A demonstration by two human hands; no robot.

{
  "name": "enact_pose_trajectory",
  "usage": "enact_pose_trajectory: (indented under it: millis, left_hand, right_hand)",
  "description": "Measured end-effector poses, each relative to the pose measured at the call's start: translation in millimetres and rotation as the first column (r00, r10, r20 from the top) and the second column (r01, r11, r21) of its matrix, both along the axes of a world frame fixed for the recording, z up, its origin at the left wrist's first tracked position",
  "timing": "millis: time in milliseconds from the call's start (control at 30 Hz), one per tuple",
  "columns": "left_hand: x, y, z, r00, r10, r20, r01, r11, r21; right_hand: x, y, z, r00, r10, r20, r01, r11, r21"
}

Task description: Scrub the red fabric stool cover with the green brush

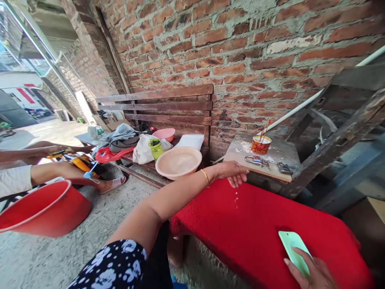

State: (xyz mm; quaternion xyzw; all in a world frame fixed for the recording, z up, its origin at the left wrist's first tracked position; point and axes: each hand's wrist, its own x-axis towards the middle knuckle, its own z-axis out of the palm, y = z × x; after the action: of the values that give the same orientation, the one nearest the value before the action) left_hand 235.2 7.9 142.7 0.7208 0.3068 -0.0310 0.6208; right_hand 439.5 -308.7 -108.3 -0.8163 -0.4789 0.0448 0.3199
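Observation:
My left hand (233, 173) is stretched out over the red cloth (255, 224), palm down, fingers extended and holding nothing. Several drops of water fall below it. A gold bangle (205, 178) circles that wrist. At the lower right, my right hand (315, 269) has its thumb and fingers on a flat mint-green plastic piece (290, 245) with a small hole at its far end. This piece lies on the cloth, and its underside is hidden. Just left of my left hand, a shallow pale basin (180, 158) rests on the wooden bench.
Against the brick wall, a small table (240, 145) bears a red tin (261, 145) with sticks and a padlock (254, 160). The bench (156, 96) holds a green bottle (155, 148) and bags. At left are a red tub (57, 212) and a seated person's leg (57, 174).

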Motion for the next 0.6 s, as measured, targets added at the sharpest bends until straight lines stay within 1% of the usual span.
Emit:
enact_pose_trajectory:
  millis: [100,200,267,333,400,433,467,533,567,600]
  left_hand:
    - [-15,-27,-16.4,0.991,-0.092,-0.096,0.095,0.995,0.028]
    - [-23,-48,-32.7,0.971,-0.155,-0.182,0.166,0.985,0.048]
    - [-24,-61,-40.0,0.965,-0.192,-0.181,0.207,0.976,0.068]
    - [-25,-73,-46.8,0.959,-0.242,-0.147,0.257,0.962,0.091]
    - [-30,-84,-57.0,0.948,-0.283,-0.148,0.305,0.939,0.161]
    - [-35,-88,-64.0,0.941,-0.287,-0.178,0.324,0.916,0.238]
    - [-43,-91,-72.1,0.935,-0.274,-0.225,0.339,0.877,0.34]
    - [-63,-91,-89.6,0.922,-0.204,-0.328,0.362,0.752,0.551]
    - [-76,-87,-97.8,0.919,-0.158,-0.361,0.363,0.694,0.622]
    - [-90,-82,-105.0,0.919,-0.106,-0.379,0.351,0.656,0.668]
  right_hand:
    - [-8,2,9,0.997,0.01,0.075,-0.009,1.0,-0.015]
    - [-13,5,17,0.988,0.015,0.151,-0.014,1.0,-0.009]
    - [-15,5,19,0.981,0.023,0.194,-0.022,1.0,-0.006]
    - [-16,5,20,0.975,0.025,0.223,-0.023,1.0,-0.01]
    - [-17,5,21,0.972,0.027,0.235,-0.023,1.0,-0.021]
    - [-17,5,21,0.971,0.027,0.238,-0.021,0.999,-0.03]
    - [-17,4,22,0.971,0.026,0.239,-0.017,0.999,-0.039]
    - [-18,4,24,0.973,0.018,0.228,-0.005,0.998,-0.056]
    - [-19,4,26,0.976,0.012,0.215,0.0,0.998,-0.057]
    - [-18,4,27,0.981,0.005,0.196,0.005,0.999,-0.051]
